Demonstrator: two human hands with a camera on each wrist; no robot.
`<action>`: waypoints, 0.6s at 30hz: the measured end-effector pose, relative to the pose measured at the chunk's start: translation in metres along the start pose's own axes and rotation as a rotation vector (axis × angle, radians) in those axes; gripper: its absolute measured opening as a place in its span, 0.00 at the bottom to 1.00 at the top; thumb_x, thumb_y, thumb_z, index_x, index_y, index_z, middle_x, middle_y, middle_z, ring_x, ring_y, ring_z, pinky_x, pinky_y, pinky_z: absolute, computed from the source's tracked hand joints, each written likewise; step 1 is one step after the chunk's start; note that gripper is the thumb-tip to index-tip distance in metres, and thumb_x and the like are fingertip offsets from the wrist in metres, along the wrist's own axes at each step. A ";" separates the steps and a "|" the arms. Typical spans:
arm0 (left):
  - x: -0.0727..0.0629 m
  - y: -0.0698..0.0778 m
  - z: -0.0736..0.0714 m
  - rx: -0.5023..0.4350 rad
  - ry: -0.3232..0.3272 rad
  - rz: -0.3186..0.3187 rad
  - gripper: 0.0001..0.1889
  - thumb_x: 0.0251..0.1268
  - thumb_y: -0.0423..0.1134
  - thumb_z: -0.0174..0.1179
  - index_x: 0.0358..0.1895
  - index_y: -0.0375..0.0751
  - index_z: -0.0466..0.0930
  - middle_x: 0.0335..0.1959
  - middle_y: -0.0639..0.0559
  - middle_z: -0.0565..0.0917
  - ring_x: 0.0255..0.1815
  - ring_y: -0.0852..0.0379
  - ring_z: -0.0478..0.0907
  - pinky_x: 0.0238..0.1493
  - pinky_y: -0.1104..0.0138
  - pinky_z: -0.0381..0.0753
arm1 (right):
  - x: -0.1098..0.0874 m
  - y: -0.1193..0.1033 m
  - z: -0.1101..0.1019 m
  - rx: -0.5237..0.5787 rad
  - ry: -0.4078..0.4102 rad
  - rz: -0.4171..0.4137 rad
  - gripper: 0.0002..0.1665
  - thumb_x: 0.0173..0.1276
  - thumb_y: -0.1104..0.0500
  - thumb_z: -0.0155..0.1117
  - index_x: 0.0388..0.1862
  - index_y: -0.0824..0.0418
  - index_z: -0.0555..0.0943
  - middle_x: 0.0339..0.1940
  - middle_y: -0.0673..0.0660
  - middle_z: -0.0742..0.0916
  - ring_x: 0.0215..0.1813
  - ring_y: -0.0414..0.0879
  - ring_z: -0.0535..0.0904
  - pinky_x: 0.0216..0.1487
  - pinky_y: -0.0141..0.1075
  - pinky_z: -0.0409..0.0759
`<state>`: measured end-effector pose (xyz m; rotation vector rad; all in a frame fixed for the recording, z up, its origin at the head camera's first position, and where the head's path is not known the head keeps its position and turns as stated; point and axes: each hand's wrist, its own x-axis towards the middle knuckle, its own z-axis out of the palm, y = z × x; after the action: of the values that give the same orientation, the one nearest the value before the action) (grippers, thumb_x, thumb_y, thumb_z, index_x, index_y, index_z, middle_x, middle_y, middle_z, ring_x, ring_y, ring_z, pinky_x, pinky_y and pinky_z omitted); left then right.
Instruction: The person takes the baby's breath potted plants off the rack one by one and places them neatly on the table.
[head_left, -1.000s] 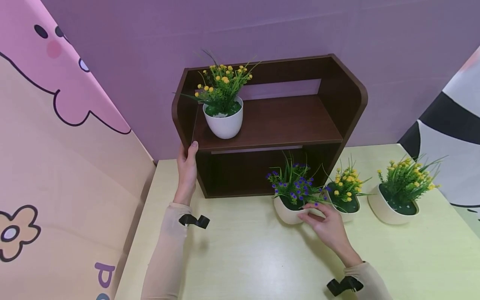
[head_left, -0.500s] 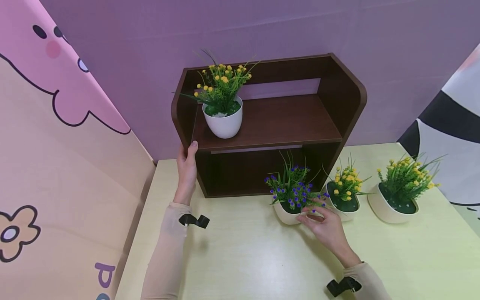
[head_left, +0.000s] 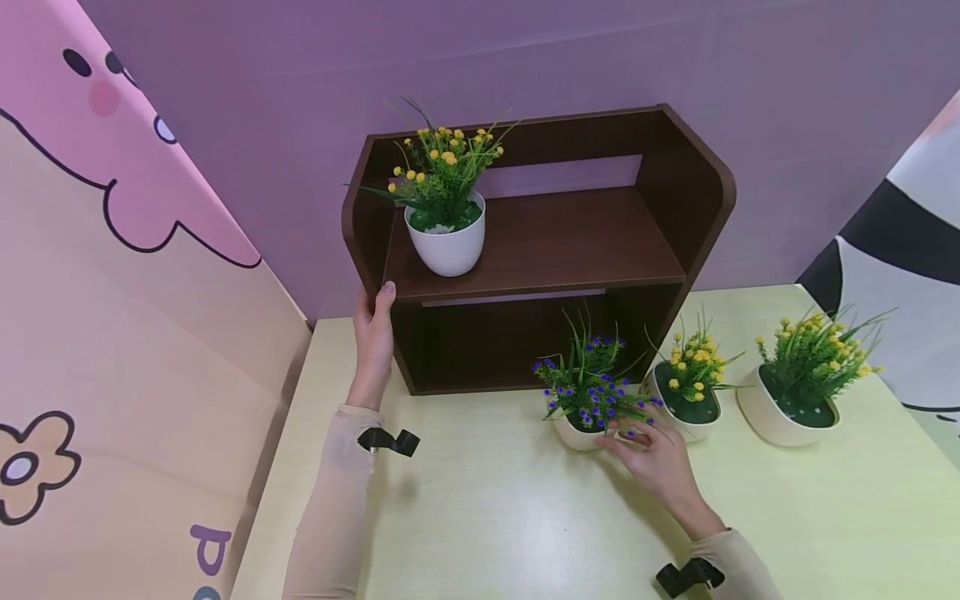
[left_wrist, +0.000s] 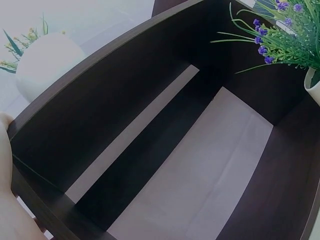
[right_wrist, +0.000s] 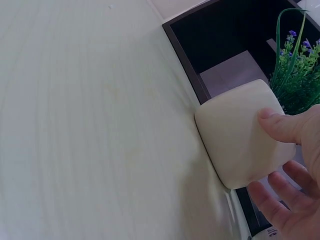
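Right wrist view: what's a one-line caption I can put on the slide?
Right hand with its thumb against a pale pot of purple flowers at the front of a dark shelf.

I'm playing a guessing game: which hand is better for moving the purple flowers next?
Probably the right hand: its thumb touches the purple-flowered pot. The left hand grips the left side of the shelf, away from that pot.

Head view high, facing down, left wrist view close into shelf [head_left: 570, 237], right wrist view near pot [right_wrist: 235, 140], shelf shared
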<state>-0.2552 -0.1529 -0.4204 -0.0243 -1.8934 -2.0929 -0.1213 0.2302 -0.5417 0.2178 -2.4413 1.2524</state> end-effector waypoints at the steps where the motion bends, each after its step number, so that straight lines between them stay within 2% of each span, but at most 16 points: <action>1: 0.000 0.000 0.000 0.001 -0.001 -0.002 0.30 0.83 0.47 0.51 0.81 0.43 0.63 0.79 0.43 0.70 0.84 0.49 0.60 0.88 0.52 0.53 | 0.000 0.000 0.000 0.001 0.004 0.001 0.13 0.51 0.70 0.85 0.36 0.69 0.91 0.48 0.70 0.91 0.56 0.76 0.85 0.46 0.10 0.76; 6: -0.001 0.000 0.000 0.003 0.001 -0.004 0.30 0.83 0.48 0.50 0.81 0.43 0.62 0.79 0.43 0.70 0.84 0.49 0.60 0.88 0.50 0.52 | -0.001 0.001 0.000 -0.002 0.011 0.004 0.13 0.51 0.70 0.85 0.36 0.69 0.91 0.45 0.69 0.92 0.59 0.76 0.83 0.47 0.09 0.75; 10: -0.001 0.000 0.001 0.005 0.002 -0.005 0.30 0.83 0.49 0.50 0.81 0.43 0.62 0.78 0.43 0.70 0.84 0.49 0.60 0.88 0.50 0.52 | -0.002 0.001 0.001 -0.032 0.021 -0.011 0.14 0.50 0.69 0.85 0.37 0.68 0.91 0.42 0.66 0.93 0.48 0.71 0.89 0.45 0.10 0.76; 12: -0.001 0.000 0.000 0.003 0.002 -0.005 0.30 0.83 0.48 0.51 0.81 0.43 0.62 0.78 0.43 0.69 0.84 0.49 0.60 0.88 0.50 0.51 | -0.001 0.001 0.001 -0.035 0.013 -0.012 0.14 0.51 0.69 0.85 0.37 0.68 0.91 0.42 0.66 0.93 0.49 0.72 0.89 0.45 0.10 0.75; 17: -0.001 -0.001 0.000 -0.005 0.002 0.005 0.29 0.82 0.48 0.50 0.80 0.43 0.63 0.77 0.44 0.71 0.83 0.49 0.60 0.88 0.50 0.52 | 0.000 -0.001 -0.003 -0.029 -0.032 0.066 0.14 0.55 0.65 0.84 0.40 0.68 0.92 0.49 0.71 0.91 0.51 0.74 0.89 0.47 0.07 0.70; 18: -0.001 -0.001 0.001 -0.004 0.001 0.007 0.29 0.83 0.49 0.50 0.80 0.43 0.63 0.77 0.44 0.71 0.83 0.49 0.61 0.88 0.50 0.52 | 0.000 -0.001 -0.004 -0.033 -0.034 0.079 0.14 0.55 0.65 0.84 0.40 0.68 0.92 0.50 0.72 0.91 0.48 0.72 0.90 0.47 0.07 0.70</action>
<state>-0.2549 -0.1522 -0.4215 -0.0304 -1.8853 -2.0919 -0.1202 0.2325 -0.5385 0.1356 -2.5195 1.2496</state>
